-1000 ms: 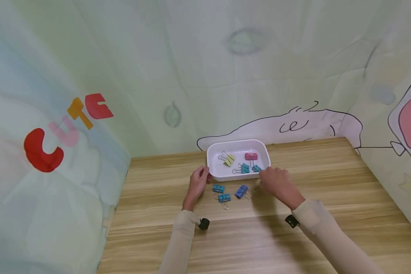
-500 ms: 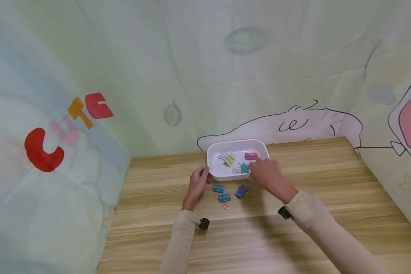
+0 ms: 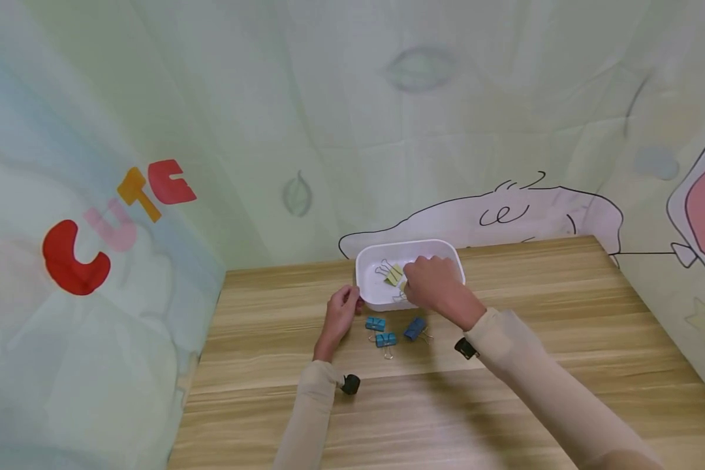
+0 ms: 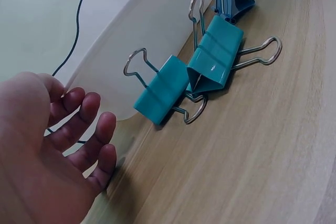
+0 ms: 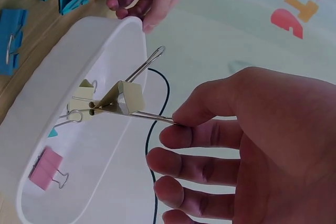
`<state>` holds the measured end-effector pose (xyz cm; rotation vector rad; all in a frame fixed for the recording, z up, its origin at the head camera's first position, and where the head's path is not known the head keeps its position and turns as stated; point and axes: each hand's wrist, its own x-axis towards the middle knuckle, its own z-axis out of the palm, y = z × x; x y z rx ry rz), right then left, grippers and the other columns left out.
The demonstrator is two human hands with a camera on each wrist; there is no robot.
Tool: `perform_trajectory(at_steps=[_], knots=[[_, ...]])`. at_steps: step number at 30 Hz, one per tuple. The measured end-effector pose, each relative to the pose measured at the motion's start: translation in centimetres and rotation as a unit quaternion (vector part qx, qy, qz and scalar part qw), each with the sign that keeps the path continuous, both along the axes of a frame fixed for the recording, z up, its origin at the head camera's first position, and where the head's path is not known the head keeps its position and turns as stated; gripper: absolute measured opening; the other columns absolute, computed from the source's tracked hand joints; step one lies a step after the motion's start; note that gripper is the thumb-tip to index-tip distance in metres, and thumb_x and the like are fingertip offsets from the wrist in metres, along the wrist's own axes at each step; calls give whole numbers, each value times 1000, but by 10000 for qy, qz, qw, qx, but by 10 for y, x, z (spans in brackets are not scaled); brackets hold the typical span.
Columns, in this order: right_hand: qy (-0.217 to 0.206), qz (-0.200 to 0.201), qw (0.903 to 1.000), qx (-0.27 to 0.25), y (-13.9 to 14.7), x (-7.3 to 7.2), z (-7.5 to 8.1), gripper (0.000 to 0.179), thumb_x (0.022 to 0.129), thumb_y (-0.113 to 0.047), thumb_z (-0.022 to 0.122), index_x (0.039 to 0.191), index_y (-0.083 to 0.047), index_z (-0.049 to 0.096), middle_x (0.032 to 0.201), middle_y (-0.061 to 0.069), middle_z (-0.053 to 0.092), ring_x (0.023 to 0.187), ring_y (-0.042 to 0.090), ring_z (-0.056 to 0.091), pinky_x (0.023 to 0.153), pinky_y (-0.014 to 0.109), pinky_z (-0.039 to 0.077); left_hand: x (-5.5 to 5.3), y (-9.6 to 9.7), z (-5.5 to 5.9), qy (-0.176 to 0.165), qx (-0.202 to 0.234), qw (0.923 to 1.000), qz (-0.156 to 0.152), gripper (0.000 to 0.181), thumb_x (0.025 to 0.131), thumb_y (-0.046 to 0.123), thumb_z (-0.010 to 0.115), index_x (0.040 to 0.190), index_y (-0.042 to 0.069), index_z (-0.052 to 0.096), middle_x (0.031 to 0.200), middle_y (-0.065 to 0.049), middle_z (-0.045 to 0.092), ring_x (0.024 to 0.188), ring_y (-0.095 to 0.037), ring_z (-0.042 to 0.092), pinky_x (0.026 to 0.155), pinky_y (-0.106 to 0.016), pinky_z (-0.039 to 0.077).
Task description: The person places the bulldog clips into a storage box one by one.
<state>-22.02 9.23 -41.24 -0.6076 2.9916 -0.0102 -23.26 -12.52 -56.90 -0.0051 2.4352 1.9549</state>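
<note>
A white tray (image 3: 363,295) stands at the back of the table. My left hand (image 3: 337,320) holds its left front corner; in the right wrist view the left thumb meets the rim. Over the tray, my right hand (image 3: 435,284) pinches one wire handle of a pale yellow binder clip (image 5: 131,97) between thumb and index finger, the other fingers extended. Inside the tray lie another yellow binder clip (image 3: 393,275) and a pink binder clip (image 5: 46,167). A bit of teal (image 5: 53,132) shows past the rim. The right hand hides much of the tray in the head view.
In front of the tray, two teal binder clips (image 4: 164,89) lie close together on the wooden table (image 3: 352,424), with a blue binder clip (image 3: 414,328) to their right. A printed cloth backdrop (image 3: 282,117) rises behind and at both sides.
My right hand has moved left and farther over the tray from its right front corner, carrying the yellow binder clip. The left hand keeps its place at the tray's corner.
</note>
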Motion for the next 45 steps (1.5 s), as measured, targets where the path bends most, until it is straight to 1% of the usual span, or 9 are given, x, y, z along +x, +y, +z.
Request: perform_trajectory(at_steps=[7,11,18,23,27,33,35,40,45], knots=[[-77,-25,9999,65,-10,-9,2,16,96,-20,61,92,-6,68,77,7,58,66,26,55,56,46,51,0,1,0,-13,-41,10000,6,35,112,20,47,107,-9,65,96,-20,67,87,-32,67,83,-44,61],[-132,-1,9999,90,-12,-12,2,16,96,-20,62,90,-6,68,76,7,58,65,25,53,57,46,52,0,0,-1,7,16,10000,-24,36,112,22,47,107,-9,65,99,-25,68,91,-39,67,85,-49,60],[-188,-20,9998,106,-18,-20,5,16,96,-20,63,89,-7,67,75,7,58,63,23,51,54,41,48,19,3,41,-35,149,9996,-238,33,112,10,45,108,-19,59,104,-38,63,98,-56,62,91,-63,54],[-246,-96,9996,31,-21,-25,7,15,97,-22,63,92,-7,68,77,7,60,65,24,54,55,40,48,21,3,44,-29,90,9996,-269,32,112,9,44,110,-19,59,103,-36,64,97,-53,63,90,-60,56],[-257,-103,9996,-74,-24,-29,7,14,95,-20,63,90,-8,67,77,7,60,67,25,57,59,43,52,17,1,40,-140,81,9994,-305,33,112,10,44,113,-20,59,106,-37,64,100,-54,63,93,-61,55],[-253,-145,9995,-89,-25,-32,6,16,97,-22,62,93,-8,68,77,7,61,68,26,59,62,44,54,2,0,8,-166,85,9997,-164,38,113,17,43,112,-17,61,104,-32,65,98,-49,64,91,-60,56],[-263,-137,9995,-100,-24,-32,5,18,98,-23,61,95,-8,69,77,7,61,68,26,58,62,45,54,0,0,3,-145,40,9998,-93,39,113,20,45,111,-14,62,103,-27,66,96,-44,66,90,-56,57],[-240,-93,9995,-167,-20,-29,7,23,102,-30,59,98,-8,68,78,7,61,68,26,57,61,45,52,1,1,0,-71,-30,10000,-2,38,113,24,47,108,-9,64,99,-21,68,91,-35,67,85,-49,60],[-285,-112,9994,-149,-14,-23,8,28,104,-34,59,104,-9,69,80,6,61,69,26,55,59,44,50,1,1,0,-15,43,10000,-1,38,113,21,47,110,-13,64,100,-28,67,93,-43,67,88,-55,58]])
